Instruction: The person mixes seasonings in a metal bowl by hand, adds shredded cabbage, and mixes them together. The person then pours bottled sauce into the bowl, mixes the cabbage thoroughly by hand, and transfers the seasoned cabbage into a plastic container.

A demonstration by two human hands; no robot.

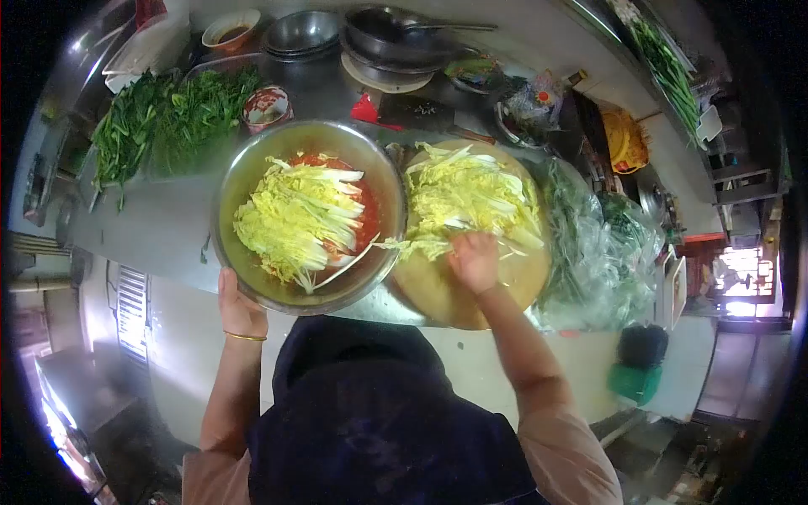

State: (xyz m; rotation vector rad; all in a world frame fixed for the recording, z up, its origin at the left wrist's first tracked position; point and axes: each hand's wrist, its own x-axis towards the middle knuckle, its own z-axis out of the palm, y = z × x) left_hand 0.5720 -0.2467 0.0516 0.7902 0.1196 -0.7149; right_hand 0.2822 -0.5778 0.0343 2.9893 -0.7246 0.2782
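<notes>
My left hand grips the near left side of a large metal bowl, its thumb up along the outer wall and its fingers hidden behind it. Cut napa cabbage lies in the bowl over a red sauce. To the right, more napa cabbage is heaped on a round wooden chopping board. My right hand is closed on the near edge of this heap, with its fingertips partly hidden. A few strands reach from the board over the bowl's rim.
Behind the board lies a cleaver. Leafy greens and a red-stained cup stand at the back left. Metal bowls and a wok are along the wall. Plastic bags of greens sit right of the board.
</notes>
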